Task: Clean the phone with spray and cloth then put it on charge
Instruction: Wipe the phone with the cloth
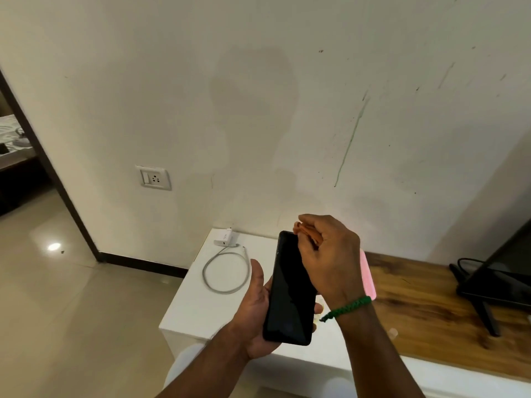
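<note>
Phone (290, 288) cradled, cloth (304, 229) at its top.
Left hand (253, 311) curls round its long edges, the safe hold for a likely slick, fragile slab; right hand (330, 257) pinches the soft cloth.

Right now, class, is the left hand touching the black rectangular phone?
Touching. The head view shows the left hand cradling the black rectangular phone, thumb along one long edge, fingertips curling round the other.

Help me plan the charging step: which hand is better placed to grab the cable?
Probably right: the left hand cradles the phone, while the right hand holds only the cloth, though the cable lies leftward.
</note>
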`<state>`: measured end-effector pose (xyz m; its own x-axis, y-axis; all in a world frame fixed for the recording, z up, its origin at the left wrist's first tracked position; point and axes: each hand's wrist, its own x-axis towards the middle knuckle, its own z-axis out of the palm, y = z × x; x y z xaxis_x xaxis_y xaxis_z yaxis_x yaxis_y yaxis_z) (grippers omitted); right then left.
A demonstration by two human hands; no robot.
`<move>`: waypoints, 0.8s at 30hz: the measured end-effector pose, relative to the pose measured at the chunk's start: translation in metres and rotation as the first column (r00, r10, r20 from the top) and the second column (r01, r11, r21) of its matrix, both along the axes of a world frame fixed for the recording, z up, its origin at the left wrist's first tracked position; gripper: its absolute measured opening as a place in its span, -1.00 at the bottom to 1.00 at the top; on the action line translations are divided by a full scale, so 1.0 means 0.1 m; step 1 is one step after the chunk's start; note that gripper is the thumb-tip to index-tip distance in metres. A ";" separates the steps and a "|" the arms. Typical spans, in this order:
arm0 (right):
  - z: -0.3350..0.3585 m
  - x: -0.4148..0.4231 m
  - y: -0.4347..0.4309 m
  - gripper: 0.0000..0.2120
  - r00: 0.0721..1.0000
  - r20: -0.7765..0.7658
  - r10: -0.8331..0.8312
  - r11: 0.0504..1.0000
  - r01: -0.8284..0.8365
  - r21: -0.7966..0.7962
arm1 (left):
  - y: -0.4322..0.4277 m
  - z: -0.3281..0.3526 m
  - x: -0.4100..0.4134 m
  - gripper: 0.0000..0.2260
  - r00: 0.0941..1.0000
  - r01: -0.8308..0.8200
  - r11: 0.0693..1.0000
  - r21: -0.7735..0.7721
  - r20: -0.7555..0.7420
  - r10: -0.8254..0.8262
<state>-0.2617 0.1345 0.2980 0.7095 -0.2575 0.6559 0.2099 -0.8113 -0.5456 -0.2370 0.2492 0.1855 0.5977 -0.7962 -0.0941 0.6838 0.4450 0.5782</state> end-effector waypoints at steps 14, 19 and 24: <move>-0.14 0.17 0.10 -0.92 0.992 -0.123 -0.031 0.989 0.013 -0.149 | -0.03 -0.12 0.01 -0.46 0.997 -0.018 0.990 0.138 -0.072 0.029; -0.12 0.17 0.09 -0.94 0.990 -0.143 0.004 0.987 -0.027 -0.159 | -0.03 -0.12 0.02 -0.49 0.996 -0.031 0.990 0.140 -0.082 0.043; -0.10 0.14 0.09 -0.95 0.988 -0.150 0.041 0.982 -0.068 -0.176 | -0.03 -0.12 0.03 -0.51 0.995 -0.046 0.985 0.168 -0.082 0.060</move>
<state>-0.2472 0.1431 0.2876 0.8100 -0.1027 0.5774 0.1860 -0.8887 -0.4190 -0.2343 0.2461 0.1740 0.6228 -0.7326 -0.2746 0.7121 0.3854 0.5868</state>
